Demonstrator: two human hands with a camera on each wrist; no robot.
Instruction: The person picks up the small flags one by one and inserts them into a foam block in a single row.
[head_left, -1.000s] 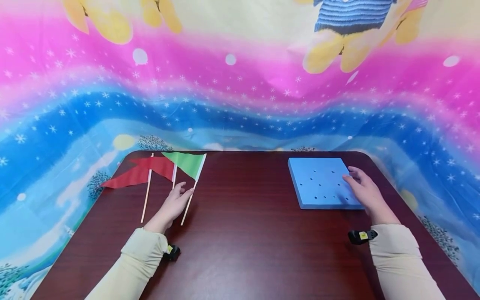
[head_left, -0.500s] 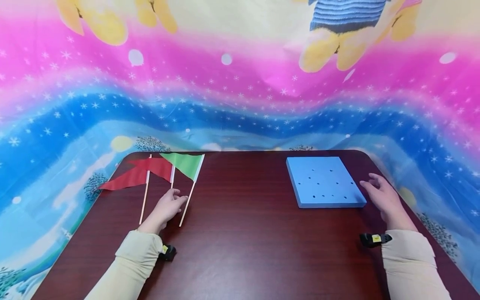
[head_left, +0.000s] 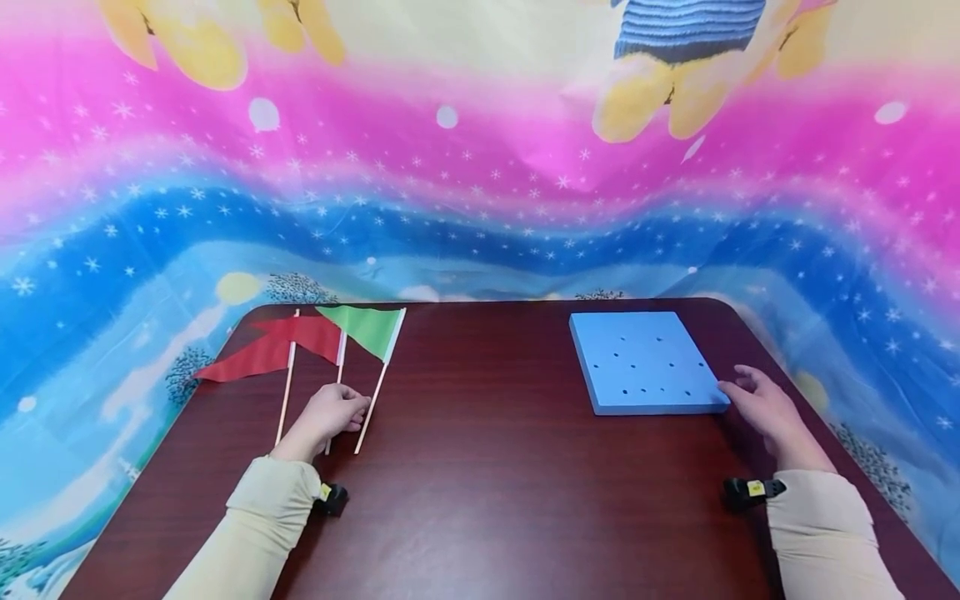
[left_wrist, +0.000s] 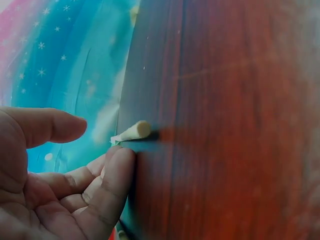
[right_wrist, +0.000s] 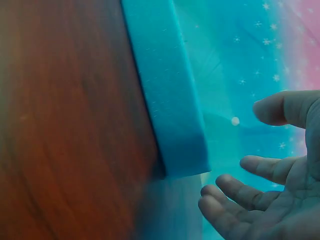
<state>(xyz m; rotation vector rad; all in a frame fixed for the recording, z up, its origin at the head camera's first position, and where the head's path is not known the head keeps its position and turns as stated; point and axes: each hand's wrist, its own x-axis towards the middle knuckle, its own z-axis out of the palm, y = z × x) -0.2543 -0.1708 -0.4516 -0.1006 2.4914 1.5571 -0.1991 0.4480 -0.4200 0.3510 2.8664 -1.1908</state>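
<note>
A green pennant flag [head_left: 369, 327] on a thin wooden stick lies at the left of the table. Two red flags [head_left: 253, 358] on similar sticks lie left of it. My left hand [head_left: 330, 414] is beside the green flag's stick; in the left wrist view its thumb is apart from the fingers, and the stick's end [left_wrist: 142, 129] shows beyond the fingertips. On the right lies a flat blue board [head_left: 648, 375] with several small holes. Just off its right side is my right hand [head_left: 767, 410], fingers spread and holding nothing.
The dark wooden table [head_left: 480, 467] has rounded far corners. A colourful printed cloth [head_left: 480, 192] hangs behind it and along its sides. A small black camera sits on each wrist [head_left: 332, 499].
My right hand has drawn off the blue board to the right and a little nearer. My left hand has shifted slightly down along the green flag's stick, its fingers drawing together. The flags stay put.
</note>
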